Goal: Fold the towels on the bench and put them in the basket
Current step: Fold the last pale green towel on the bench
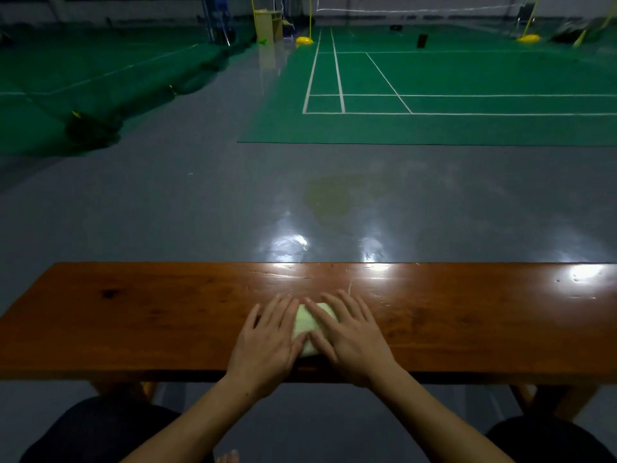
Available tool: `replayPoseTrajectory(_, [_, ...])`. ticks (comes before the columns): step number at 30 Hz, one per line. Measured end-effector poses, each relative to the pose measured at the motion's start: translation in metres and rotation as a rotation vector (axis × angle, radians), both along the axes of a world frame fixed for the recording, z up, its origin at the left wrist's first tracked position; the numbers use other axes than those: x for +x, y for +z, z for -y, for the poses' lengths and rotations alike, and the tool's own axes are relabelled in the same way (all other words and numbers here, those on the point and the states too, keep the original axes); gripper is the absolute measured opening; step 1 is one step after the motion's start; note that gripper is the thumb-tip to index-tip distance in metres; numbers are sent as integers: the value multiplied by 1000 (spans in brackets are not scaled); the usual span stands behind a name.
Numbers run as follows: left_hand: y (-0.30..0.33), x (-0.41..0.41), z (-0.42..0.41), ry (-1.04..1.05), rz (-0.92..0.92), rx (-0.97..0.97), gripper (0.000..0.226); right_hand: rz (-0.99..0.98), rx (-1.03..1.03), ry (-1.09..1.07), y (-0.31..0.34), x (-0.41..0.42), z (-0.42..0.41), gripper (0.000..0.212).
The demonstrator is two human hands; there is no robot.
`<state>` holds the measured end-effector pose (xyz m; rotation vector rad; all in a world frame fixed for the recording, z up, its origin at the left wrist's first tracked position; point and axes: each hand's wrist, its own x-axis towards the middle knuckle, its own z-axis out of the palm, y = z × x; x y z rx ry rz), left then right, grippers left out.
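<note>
Two bare hands lie flat on a small pale yellow-green towel (309,324), which sits folded into a compact packet on the wooden bench (133,322), near the bench's front edge and about midway along the part of the bench in view. On the towel's left side, the left hand (267,339) rests palm down with its fingers straight and loosely spread, the fingertips reaching past the towel's far edge onto the bench top. The right hand (350,335) lies the same way on the towel's right side, fingers extended and fanned, its index finger crossing the cloth diagonally. Both thumbs meet, or nearly meet, over the towel's near half; neither hand curls round or pinches the cloth, both simply press on it. Only a narrow wedge of towel shows between the hands, so its full outline cannot be told. Beyond the bench's far edge spreads a glossy grey floor (167,202) with bright reflections, and farther off lies a green badminton court (467,75) with white lines. Past that court stand yellow net posts (310,18).
</note>
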<state>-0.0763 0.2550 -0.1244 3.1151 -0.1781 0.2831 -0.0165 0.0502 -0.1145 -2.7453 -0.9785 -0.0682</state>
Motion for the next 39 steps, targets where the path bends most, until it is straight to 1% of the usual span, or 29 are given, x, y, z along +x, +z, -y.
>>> replayPoseTrajectory(3, [-1,1,-5,32,-3,12,75,-76,-20,-34,3,7,13,66])
replayPoseTrajectory(8, [1,10,-22,38,-11,45,82,-50,-70,-87,11,8,19,66])
replayPoseTrajectory(12, [14,16,-30,57,75,65,73,-21,-100,-136,22,2,21,61])
replayPoseTrajectory(15, [25,20,-36,162,119,1,64,-29,-107,-169,32,-5,17,53])
replayPoseTrajectory(17, [31,21,-35,267,134,-138,52,-51,-93,-183,41,-10,12,51])
replayPoseTrajectory(18, [32,22,-33,326,113,-252,48,-65,-91,-186,45,-12,9,51])
replayPoseTrajectory(20, [35,26,-29,441,34,-491,47,-90,-82,-181,50,-15,3,51])
replayPoseTrajectory(21, [36,29,-28,466,-1,-577,48,-98,-74,-172,52,-16,-1,51])
replayPoseTrajectory(24, [38,38,-20,444,-55,-791,47,-125,-43,-151,54,-15,-12,49])
replayPoseTrajectory(26, [41,45,-14,455,-92,-826,53,-123,-13,-156,53,-14,-17,47])
replayPoseTrajectory(28, [43,51,-9,494,-137,-738,61,-108,6,-162,51,-13,-18,45])
replayPoseTrajectory(30, [45,54,-5,508,-182,-661,57,-123,33,-174,50,-11,-18,41])
replayPoseTrajectory(31, [45,55,-3,495,-180,-670,53,-135,56,-189,51,-9,-17,40])
replayPoseTrajectory(33, [45,57,-1,435,-133,-762,42,-147,113,-236,51,-7,-14,40])
replayPoseTrajectory(36, [47,59,1,360,-89,-993,29,-218,221,-314,43,-1,-11,40])
replayPoseTrajectory(38, [53,58,5,329,-88,-1196,24,-328,380,-340,38,3,-11,43])
replayPoseTrajectory(39, [58,57,7,328,-77,-1304,23,-396,497,-343,38,5,-12,54])
